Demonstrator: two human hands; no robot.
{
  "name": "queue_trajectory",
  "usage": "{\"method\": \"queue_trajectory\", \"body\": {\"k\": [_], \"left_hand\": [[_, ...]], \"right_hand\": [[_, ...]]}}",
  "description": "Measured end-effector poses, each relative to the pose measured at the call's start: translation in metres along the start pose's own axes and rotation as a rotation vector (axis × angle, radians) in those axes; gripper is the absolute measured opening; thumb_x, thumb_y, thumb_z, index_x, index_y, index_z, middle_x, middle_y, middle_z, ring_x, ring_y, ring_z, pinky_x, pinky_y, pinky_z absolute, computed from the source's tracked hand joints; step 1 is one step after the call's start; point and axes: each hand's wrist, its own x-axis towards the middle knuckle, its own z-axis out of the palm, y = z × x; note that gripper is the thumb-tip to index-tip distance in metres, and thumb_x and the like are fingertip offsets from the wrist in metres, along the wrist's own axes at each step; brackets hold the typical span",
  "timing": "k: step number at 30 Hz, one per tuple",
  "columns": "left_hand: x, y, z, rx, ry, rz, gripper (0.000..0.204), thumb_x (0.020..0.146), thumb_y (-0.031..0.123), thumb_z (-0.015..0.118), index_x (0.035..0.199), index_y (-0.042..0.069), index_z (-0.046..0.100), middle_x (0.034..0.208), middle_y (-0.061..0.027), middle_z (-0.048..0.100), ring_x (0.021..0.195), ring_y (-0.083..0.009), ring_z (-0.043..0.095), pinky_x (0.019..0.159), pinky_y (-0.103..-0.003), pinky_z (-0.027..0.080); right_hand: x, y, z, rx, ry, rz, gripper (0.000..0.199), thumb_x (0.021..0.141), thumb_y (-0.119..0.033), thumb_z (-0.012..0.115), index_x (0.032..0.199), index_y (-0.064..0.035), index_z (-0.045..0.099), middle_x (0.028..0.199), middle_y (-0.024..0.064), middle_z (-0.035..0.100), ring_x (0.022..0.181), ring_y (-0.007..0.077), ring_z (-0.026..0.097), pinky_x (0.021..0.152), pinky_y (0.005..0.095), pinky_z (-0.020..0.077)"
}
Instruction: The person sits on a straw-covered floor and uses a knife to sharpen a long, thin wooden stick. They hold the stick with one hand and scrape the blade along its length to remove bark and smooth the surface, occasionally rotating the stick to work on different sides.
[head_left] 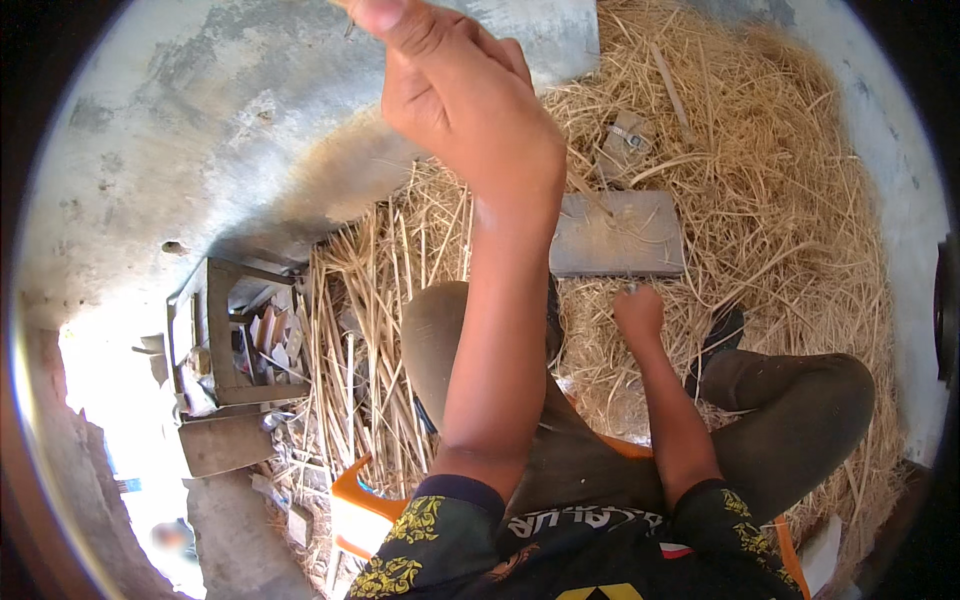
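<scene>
My left hand (470, 90) is raised high at the upper edge of the head view, its fingers closed in a pinch. A thin sliver shows by the thumb, but most of what it grips is out of the picture. Lower down, my right hand (640, 312) is closed in a fist just in front of a grey-brown block (610, 250). A small shiny bit pokes out above its fingers; the rest is hidden in the palm. The flat-topped block lies on straw, with loose bits of straw across it.
Loose straw (760, 180) covers the floor. Longer stalks (390, 270) lie against the wall on the left. A wooden frame (235, 390) with odds and ends inside stands beside them. Beyond the block is a small metal clamp-like piece (628, 137). An orange stool (365, 510) is under me.
</scene>
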Motion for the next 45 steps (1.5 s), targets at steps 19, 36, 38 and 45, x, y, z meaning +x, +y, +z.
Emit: {"method": "queue_trajectory", "body": {"k": [19,36,38,45], "left_hand": [[0.001,0.007,0.013,-0.289,-0.122,-0.249,0.057,0.094,0.062,0.055,0.063,0.018,0.037,0.055,0.0085,0.027,0.045,-0.006,0.02,0.04,-0.024,0.02],[0.007,-0.011,-0.013,-0.264,-0.29,-0.204,0.063,0.088,0.071,0.055,0.068,0.014,0.036,0.058,0.0039,0.018,0.053,-0.0107,0.014,0.05,-0.031,0.011],[0.01,-0.012,-0.017,-0.248,-0.302,-0.179,0.063,0.088,0.071,0.055,0.068,0.014,0.036,0.058,0.0039,0.019,0.053,-0.011,0.014,0.05,-0.031,0.011],[0.007,-0.011,-0.011,-0.279,-0.228,-0.248,0.064,0.088,0.071,0.054,0.069,0.013,0.036,0.058,0.004,0.019,0.054,-0.0113,0.014,0.05,-0.031,0.011]], "right_hand": [[0.026,0.019,0.037,0.198,0.067,-0.035,0.034,0.077,-0.025,0.066,0.083,0.0087,0.067,0.078,0.0322,0.066,0.081,0.0484,0.067,0.075,0.0499,0.0528],[0.013,-0.015,-0.005,0.111,-0.002,-0.098,0.034,0.079,-0.027,0.066,0.089,0.0054,0.069,0.091,0.0292,0.068,0.09,0.0476,0.066,0.08,0.0499,0.0531],[0.005,-0.049,-0.03,0.108,-0.085,-0.099,0.034,0.079,-0.028,0.068,0.09,0.0047,0.07,0.092,0.0289,0.069,0.09,0.0471,0.067,0.08,0.0496,0.0535],[0.022,0.021,0.004,0.048,-0.045,0.063,0.035,0.08,-0.03,0.067,0.089,0.0031,0.07,0.091,0.0284,0.068,0.089,0.0465,0.067,0.079,0.0489,0.0541]]}}
